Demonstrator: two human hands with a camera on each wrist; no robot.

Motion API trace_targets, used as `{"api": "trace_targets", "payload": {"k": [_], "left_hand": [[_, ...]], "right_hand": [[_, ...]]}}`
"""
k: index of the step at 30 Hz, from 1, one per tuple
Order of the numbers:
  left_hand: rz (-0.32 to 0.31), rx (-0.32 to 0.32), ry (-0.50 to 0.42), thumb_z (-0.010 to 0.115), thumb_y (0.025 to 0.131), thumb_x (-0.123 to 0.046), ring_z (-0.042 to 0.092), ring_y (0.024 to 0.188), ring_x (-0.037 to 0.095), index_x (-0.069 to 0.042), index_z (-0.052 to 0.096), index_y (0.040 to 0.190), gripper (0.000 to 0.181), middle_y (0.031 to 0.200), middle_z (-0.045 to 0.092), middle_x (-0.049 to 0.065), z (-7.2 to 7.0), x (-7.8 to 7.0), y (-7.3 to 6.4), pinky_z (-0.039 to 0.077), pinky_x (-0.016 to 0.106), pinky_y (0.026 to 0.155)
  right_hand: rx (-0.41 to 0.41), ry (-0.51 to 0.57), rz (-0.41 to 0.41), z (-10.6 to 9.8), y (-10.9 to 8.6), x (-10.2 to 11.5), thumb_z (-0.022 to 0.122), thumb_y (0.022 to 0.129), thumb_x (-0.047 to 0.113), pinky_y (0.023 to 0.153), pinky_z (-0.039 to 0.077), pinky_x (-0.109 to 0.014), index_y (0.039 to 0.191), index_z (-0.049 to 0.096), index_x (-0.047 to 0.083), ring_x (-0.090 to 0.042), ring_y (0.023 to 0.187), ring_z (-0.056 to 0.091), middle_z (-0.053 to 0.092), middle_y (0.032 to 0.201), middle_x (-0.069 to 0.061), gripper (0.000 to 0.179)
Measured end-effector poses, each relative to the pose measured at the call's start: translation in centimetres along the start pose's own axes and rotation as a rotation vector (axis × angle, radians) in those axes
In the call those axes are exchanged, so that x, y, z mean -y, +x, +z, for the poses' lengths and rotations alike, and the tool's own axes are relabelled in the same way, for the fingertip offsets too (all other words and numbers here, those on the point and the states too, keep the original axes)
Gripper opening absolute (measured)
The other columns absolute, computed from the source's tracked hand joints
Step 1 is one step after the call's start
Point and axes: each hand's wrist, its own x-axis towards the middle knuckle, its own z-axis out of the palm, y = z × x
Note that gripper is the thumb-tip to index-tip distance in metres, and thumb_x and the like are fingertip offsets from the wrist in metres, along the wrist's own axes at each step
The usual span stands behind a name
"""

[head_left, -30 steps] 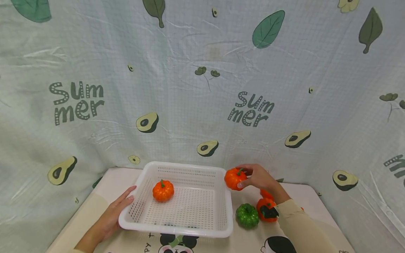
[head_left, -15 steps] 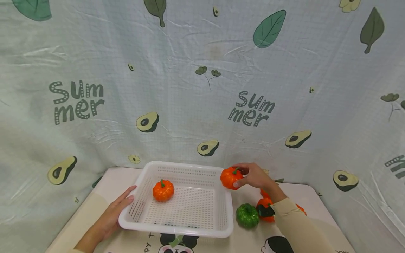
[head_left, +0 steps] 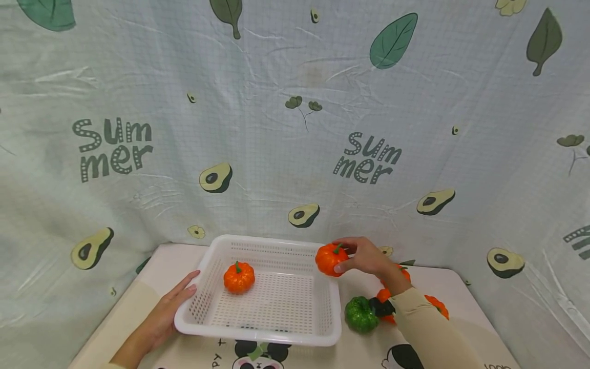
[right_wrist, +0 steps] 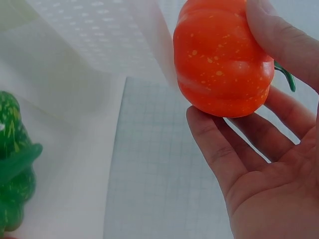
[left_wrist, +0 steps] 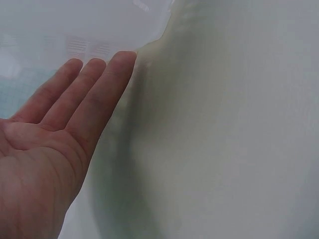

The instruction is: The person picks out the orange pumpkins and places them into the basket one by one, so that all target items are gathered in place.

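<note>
My right hand [head_left: 364, 256] grips a small orange pumpkin [head_left: 331, 260] with a green stem, holding it by the basket's far right corner. In the right wrist view, thumb and fingers [right_wrist: 214, 137] pinch the speckled pumpkin [right_wrist: 222, 59] close to the white wall. A white perforated plastic basket [head_left: 258, 337] stands on the table, and another orange pumpkin [head_left: 239, 278] lies inside it, left of centre. My left hand [head_left: 161, 310] rests against the basket's left side. Its fingers [left_wrist: 102, 99] are straight and touch the outer wall, as the left wrist view shows.
Right of the basket sits a green pumpkin [head_left: 361, 314]. Several orange ones, such as the orange pumpkin [head_left: 437, 306] at far right, are partly hidden by the right forearm. A dark object [head_left: 381, 306] shows below the wrist. A printed curtain [head_left: 258, 128] hangs behind the table.
My right hand has moved a little left with the orange pumpkin, to above the basket's right rim. The forearm uncovers more of the orange pumpkins at right. My left hand has stayed put.
</note>
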Motion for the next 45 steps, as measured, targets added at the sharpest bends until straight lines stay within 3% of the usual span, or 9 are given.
{"api": "trace_targets", "payload": {"k": [27, 45], "left_hand": [[-0.003, -0.013, 0.006, 0.044, 0.111, -0.041, 0.05, 0.131, 0.03, -0.025, 0.019, 0.167, 0.064, 0.173, 0.02, 0.019, 0.1, 0.0, -0.2, 0.054, 0.042, 0.093], [-0.009, -0.025, 0.045, 0.044, 0.111, -0.044, 0.048, 0.134, 0.031, -0.024, 0.02, 0.167, 0.065, 0.174, 0.018, 0.019, 0.1, -0.2, 0.1, 0.054, 0.042, 0.096]], "right_hand": [[0.01, 0.035, 0.006, 2.5, 1.5, 1.2, 0.091, 0.076, 0.022, 0.094, 0.059, -0.043, 0.138, 0.066, 0.007, -0.024, 0.107, 0.067, 0.073, 0.127, -0.01, 0.068], [0.02, 0.005, -0.057, 4.1, 2.3, 2.8, 0.09, 0.078, 0.023, 0.087, 0.059, -0.036, 0.133, 0.069, 0.005, -0.021, 0.097, 0.066, 0.075, 0.121, -0.01, 0.062]]}}
